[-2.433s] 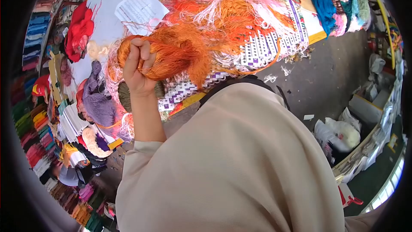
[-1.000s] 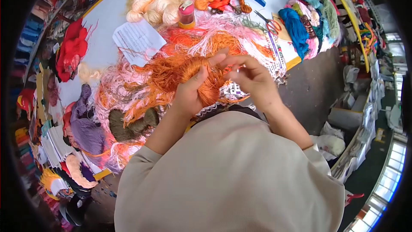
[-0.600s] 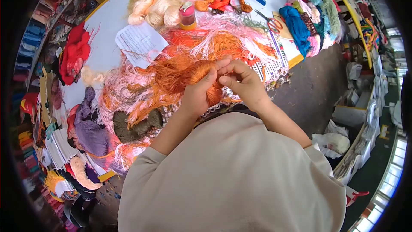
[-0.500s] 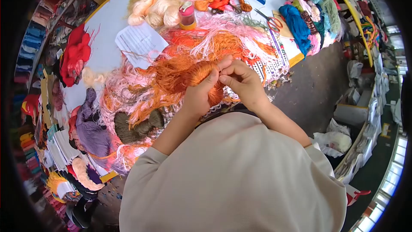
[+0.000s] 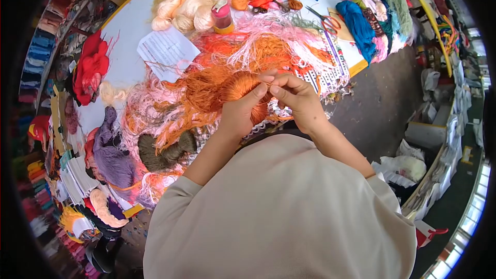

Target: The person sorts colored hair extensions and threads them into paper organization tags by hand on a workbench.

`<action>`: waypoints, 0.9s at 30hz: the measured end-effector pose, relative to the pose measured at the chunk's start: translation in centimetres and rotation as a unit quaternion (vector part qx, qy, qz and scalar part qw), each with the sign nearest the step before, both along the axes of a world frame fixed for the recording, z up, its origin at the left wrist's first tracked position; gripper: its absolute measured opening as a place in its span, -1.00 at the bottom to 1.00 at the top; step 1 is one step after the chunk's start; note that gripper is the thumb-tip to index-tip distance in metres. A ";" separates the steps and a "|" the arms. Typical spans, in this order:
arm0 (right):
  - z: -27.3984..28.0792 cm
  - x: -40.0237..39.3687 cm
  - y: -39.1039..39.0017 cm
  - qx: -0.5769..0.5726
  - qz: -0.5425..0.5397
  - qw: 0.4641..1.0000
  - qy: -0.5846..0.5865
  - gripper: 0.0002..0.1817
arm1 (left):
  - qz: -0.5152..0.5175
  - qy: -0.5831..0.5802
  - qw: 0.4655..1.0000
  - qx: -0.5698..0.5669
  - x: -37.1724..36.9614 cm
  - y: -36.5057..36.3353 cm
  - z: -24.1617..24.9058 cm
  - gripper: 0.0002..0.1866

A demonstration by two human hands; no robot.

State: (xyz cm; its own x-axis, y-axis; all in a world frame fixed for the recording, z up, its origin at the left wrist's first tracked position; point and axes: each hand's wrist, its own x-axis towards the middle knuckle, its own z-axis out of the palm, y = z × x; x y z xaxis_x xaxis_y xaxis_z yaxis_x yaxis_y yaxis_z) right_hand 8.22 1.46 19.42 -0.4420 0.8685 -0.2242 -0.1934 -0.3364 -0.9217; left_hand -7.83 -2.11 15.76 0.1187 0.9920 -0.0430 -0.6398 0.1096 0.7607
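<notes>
A glossy orange skein of yarn (image 5: 238, 87) is bunched in my left hand (image 5: 242, 109), whose thumb and fingers close around its near end. My right hand (image 5: 302, 101) meets the left fingertips, thumb and forefinger pinched together at the skein's right side. Whatever lies in that pinch is too small to make out. Loose orange strands spread leftward from the skein over a tangle of pink and white yarn (image 5: 142, 101). An olive-brown skein (image 5: 166, 151) rests by my left forearm.
Beyond the yarn are a printed sheet (image 5: 168, 52), a pink-and-yellow spool (image 5: 222, 16), cream skeins (image 5: 188, 2) and orange-handled scissors (image 5: 330, 24). Blue and green skeins (image 5: 356, 28) hang at the table's right corner. Purple yarn (image 5: 113, 161) and red yarn (image 5: 91, 67) lie left.
My right hand has shifted slightly, its fingers lifting and curling at the left fingertips. The left hand keeps its hold on the orange skein. The whole view has moved a little.
</notes>
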 end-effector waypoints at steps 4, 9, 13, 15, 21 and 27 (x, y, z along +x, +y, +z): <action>-0.6 1.4 1.0 -0.051 0.012 0.998 0.045 -0.92 | 0.009 -0.027 0.999 -0.045 1.0 0.5 -0.6 -0.73; -3.9 3.6 4.0 0.088 -0.040 0.995 0.013 -0.93 | 0.036 -0.088 0.993 -0.071 2.2 2.4 -0.7 -0.67; -5.6 10.5 10.3 -0.068 -0.095 0.982 0.145 -0.86 | 0.130 -0.176 0.969 -0.112 -1.0 3.6 -3.6 -0.74; -7.8 14.5 13.0 -0.056 -0.098 0.981 0.160 -0.87 | 0.153 -0.183 0.965 -0.109 -2.4 4.4 -4.1 -0.76; -8.6 16.3 17.0 -0.241 -0.091 0.950 0.175 -0.89 | 0.168 -0.132 0.963 -0.162 2.0 6.8 -3.4 -0.79; -7.6 12.4 16.4 -0.394 0.028 0.890 0.228 -0.91 | 0.120 -0.126 0.973 -0.152 6.3 7.8 -2.8 -0.49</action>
State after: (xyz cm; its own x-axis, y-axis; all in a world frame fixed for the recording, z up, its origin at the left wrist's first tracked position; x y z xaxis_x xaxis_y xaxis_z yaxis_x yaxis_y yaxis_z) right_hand 20.65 17.86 11.80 -0.6810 0.4942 -0.5403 -0.4496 -0.8646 -0.2242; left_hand -1.50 5.67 12.96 -0.0690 0.9384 -0.3386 -0.8368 0.1304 0.5317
